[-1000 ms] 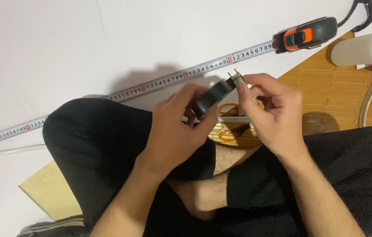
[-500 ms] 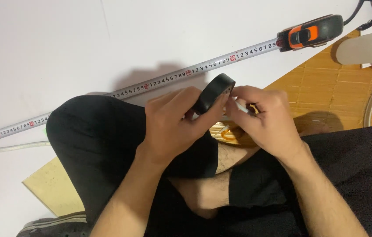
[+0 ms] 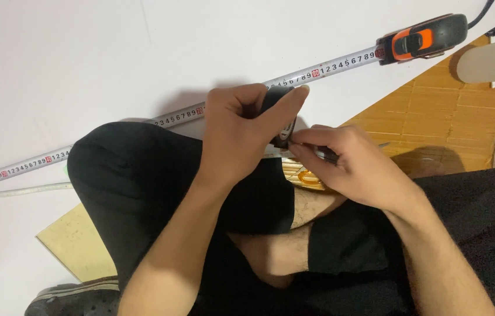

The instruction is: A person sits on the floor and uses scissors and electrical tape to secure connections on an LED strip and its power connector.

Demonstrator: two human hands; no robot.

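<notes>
Hands meet just above the crossed legs in black shorts [image 3: 142, 175]. The left hand [image 3: 238, 137] is closed around a small black object [image 3: 276, 102], thumb laid along its top edge, so most of it is hidden; its exact kind cannot be told from this view. The right hand [image 3: 355, 167] is pinched shut on a thin dark tool [image 3: 329, 155], perhaps a pen or small driver, whose tip sits at the lower edge of the black object, touching or nearly so. The object is held in the air over the person's left knee, just in front of the steel tape.

Behind the hands, an extended measuring tape blade [image 3: 171, 117] runs diagonally across the white floor [image 3: 83, 58] to its black and orange case [image 3: 423, 38] at the upper right. A woven bamboo mat [image 3: 452, 111] lies to the right, with a white plastic bottle [image 3: 493, 58] on its far edge. An orange ring-like item [image 3: 306, 175] lies under the right hand.

As a judgement, the work on the black object looks mid-way: both hands are engaged at 1 spot, nothing has been set down, and no finished part is visible.
</notes>
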